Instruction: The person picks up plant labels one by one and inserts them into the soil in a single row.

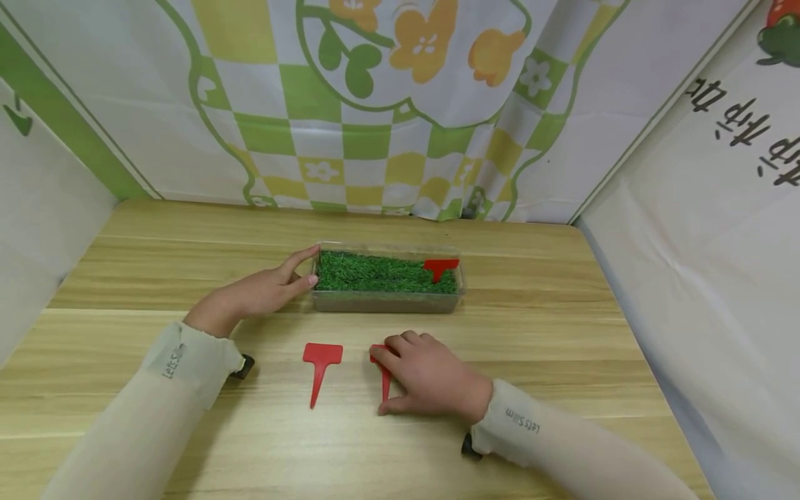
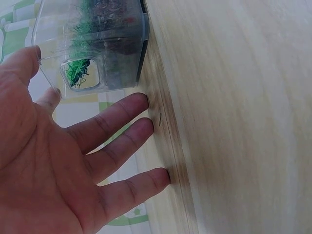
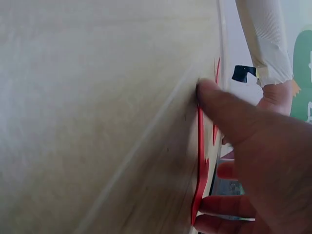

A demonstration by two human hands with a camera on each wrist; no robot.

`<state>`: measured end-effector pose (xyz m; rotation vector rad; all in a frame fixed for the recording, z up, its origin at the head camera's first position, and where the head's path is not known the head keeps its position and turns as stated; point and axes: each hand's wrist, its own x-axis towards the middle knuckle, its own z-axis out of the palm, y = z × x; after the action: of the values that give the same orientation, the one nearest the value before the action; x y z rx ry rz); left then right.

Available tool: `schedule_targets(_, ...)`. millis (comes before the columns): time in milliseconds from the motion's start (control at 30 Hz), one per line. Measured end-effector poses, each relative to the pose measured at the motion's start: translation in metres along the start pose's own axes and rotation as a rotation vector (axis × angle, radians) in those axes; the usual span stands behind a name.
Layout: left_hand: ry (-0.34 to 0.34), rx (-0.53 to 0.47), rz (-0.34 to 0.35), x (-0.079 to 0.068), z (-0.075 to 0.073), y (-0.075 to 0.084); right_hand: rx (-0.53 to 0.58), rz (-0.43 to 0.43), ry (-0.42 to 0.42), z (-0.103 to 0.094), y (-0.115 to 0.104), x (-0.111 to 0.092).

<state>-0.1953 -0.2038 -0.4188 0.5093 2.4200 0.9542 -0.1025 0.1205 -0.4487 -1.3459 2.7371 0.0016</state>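
Observation:
A clear plastic box filled with green artificial grass stands on the table. One red T-shaped plant label is upright in the grass at its right end. My left hand touches the box's left end with thumb and index finger; the left wrist view shows the other fingers spread and straight beside it. My right hand grips a second red plant label lying on the table, thumb at its pointed tip and fingers at its wide head, partly covering it. Between the hands lies a third red plant label.
The wooden table reaches back to a checked, flower-printed cloth. White panels stand along both sides. Each sleeve has a small black device at the cuff.

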Motion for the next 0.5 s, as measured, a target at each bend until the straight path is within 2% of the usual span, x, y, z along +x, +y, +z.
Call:
schedule_targets(167,0.003,0.005,0.003,0.0011,0.0001,-0.0015,-0.01,0.003,0.013,0.0016,-0.0018,-0.0017)
schedule_targets(367,0.01,0.023,0.005,0.0013,0.0003,-0.0029,0.06,0.065,-0.03,0.0005,-0.0028,0.0015)
schedule_targets(500,0.01,0.018,0.007,0.0009,0.0003,-0.0036,0.06,0.08,-0.042,-0.0026,-0.0044,0.0031)
